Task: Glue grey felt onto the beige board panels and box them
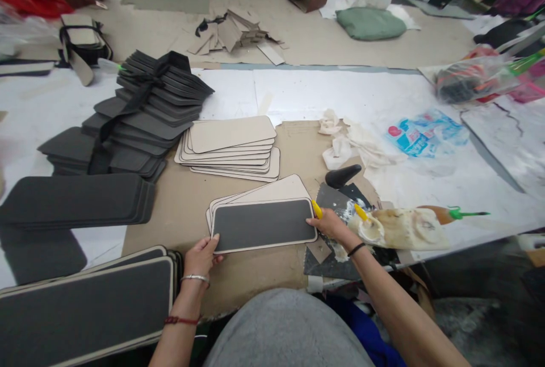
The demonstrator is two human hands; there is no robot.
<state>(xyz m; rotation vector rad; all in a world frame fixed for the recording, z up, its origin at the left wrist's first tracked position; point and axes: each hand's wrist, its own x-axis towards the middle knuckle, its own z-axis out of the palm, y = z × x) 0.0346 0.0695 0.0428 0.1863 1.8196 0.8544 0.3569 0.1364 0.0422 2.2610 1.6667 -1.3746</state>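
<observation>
A flat dark grey panel with a beige border and rounded corners point(264, 225) is held between my hands, just in front of a few beige panels point(285, 188). My left hand point(201, 256) pinches its lower left corner, thumb on top. At the right edge, my right hand point(330, 224) grips it with the thumb on its face. A yellow piece point(317, 209) shows at the right index finger; whether it is a tool or a finger cover I cannot tell. Behind lies a stack of beige panels point(232, 134).
Bordered grey panels point(89, 304) are piled at the lower left, near plain dark panels point(72, 199) and strapped dark pieces point(149, 112). At right are a white-smeared block point(409, 228), a green-tipped bottle point(440, 215), a black curved object point(343, 176) and a blue-printed plastic wrapper point(426, 134).
</observation>
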